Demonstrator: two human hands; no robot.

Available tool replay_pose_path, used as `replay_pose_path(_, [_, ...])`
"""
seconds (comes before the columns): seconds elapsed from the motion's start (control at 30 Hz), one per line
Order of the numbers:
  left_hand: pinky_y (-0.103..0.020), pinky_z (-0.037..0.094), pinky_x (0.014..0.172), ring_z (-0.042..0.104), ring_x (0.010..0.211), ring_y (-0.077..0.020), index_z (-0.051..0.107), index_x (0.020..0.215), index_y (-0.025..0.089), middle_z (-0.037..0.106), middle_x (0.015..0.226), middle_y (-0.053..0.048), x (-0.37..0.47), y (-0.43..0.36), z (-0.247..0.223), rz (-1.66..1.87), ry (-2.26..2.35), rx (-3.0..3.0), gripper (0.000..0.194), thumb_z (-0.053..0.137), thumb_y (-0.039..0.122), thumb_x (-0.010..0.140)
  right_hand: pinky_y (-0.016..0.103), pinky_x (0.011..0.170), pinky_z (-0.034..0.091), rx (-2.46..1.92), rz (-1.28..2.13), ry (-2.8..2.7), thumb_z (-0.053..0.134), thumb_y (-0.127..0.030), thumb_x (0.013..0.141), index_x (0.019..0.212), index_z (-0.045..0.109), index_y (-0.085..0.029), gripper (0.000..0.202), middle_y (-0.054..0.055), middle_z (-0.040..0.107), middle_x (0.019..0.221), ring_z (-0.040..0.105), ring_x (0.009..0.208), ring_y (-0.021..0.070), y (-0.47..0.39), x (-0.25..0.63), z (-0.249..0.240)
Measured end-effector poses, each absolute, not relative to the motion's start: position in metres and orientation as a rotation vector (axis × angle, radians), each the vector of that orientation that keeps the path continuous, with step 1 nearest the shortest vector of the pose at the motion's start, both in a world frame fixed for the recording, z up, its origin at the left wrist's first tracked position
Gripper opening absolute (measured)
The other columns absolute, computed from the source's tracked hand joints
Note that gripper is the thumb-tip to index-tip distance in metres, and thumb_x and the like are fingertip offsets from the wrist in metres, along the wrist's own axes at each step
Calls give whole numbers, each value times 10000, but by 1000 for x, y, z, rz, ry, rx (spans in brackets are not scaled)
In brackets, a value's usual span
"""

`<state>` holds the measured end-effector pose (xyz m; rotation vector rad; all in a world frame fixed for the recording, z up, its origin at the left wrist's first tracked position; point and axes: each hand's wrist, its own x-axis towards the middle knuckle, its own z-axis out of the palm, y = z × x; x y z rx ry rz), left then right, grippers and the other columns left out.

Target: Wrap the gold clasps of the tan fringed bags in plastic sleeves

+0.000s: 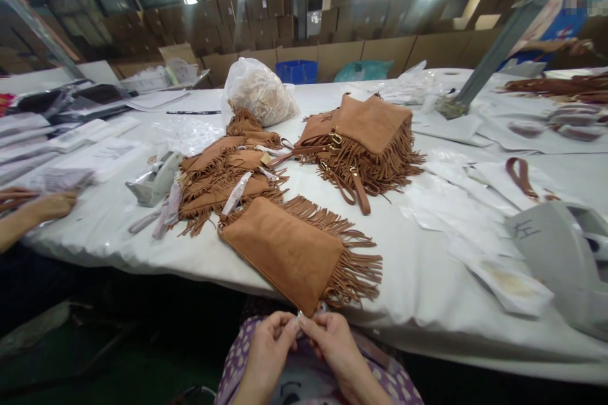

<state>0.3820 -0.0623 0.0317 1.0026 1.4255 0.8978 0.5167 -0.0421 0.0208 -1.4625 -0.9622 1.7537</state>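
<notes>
A tan suede pouch (285,247) with long fringe along its right side lies at the table's front edge, one corner pointing at me. Just below that corner, my left hand (273,342) and my right hand (330,335) meet with thumbs and fingertips pinched together. Between them shows a small whitish, shiny bit, too small to name. Behind the pouch, to the left, several fringed pouches (213,171) lie overlapping, some with straps wrapped in white. Another stack of fringed pouches (375,123) sits further back, with brown wrist straps (360,193) and gold clasps hanging out.
Grey tape dispensers (156,177) (565,259) stand left and right. A stuffed plastic bag (259,92) is at the back. A loose brown strap (520,177) lies to the right. A metal post (503,38) rises there. Another person's hand (54,204) rests at far left.
</notes>
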Motion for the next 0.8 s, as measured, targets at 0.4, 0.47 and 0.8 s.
replay_pose_path(0.4, [-175, 59, 332, 82, 309, -31, 437, 658, 219, 184, 396, 152, 395, -66, 37, 652, 1207, 378, 543, 630, 717, 559, 182, 452, 318, -1118, 1868, -965, 724, -561, 646, 683, 666, -104, 463, 33, 619, 612, 438, 470, 70, -44, 531, 21])
replay_pose_path(0.47, [-179, 61, 338, 78, 314, -33, 443, 649, 216, 181, 406, 149, 397, -67, 35, 670, 1237, 387, 523, 609, 708, 583, 189, 453, 328, -1178, 1827, -966, 729, -520, 636, 693, 669, -108, 420, 29, 621, 611, 443, 466, 75, -45, 535, 16])
replay_pose_path(0.8, [-230, 292, 544, 393, 582, -119, 437, 573, 189, 389, 574, 27, 392, -69, 23, 804, 1548, 1200, 432, 413, 516, 854, 185, 389, 241, -1522, 1631, -743, 700, -405, 583, 903, 588, -123, 440, 52, 672, 642, 430, 382, 69, -69, 551, 32])
